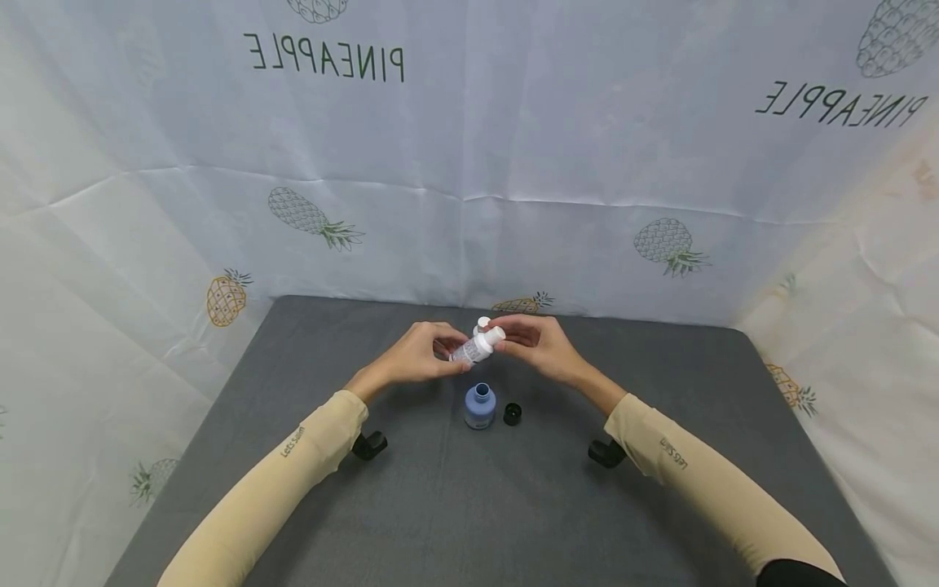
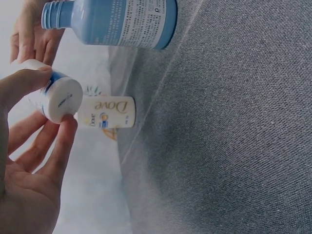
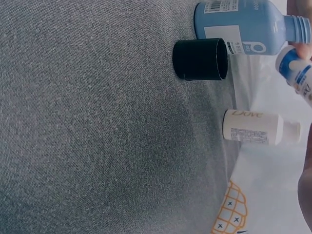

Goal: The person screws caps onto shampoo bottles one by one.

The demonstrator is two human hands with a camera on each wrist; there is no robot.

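Observation:
In the head view my left hand (image 1: 425, 352) grips a small white bottle (image 1: 473, 349) with printed text, held tilted over the table. The left wrist view shows its round white base (image 2: 65, 101) and a blue band, with my thumb and fingers round the lower part. My right hand (image 1: 541, 346) pinches the white cap (image 1: 497, 335) at the upper end between thumb and fingers. Just below the hands, a blue bottle (image 1: 480, 409) stands upright with its threaded neck uncovered. A black cap (image 1: 513, 414) sits to its right.
A white Dove bottle (image 3: 252, 127) stands upright behind the hands, partly hidden in the head view. The grey cloth-covered table (image 1: 455, 514) ends at a pineapple-print curtain (image 1: 469, 130). Dark wrist mounts (image 1: 370, 445) hang under both forearms.

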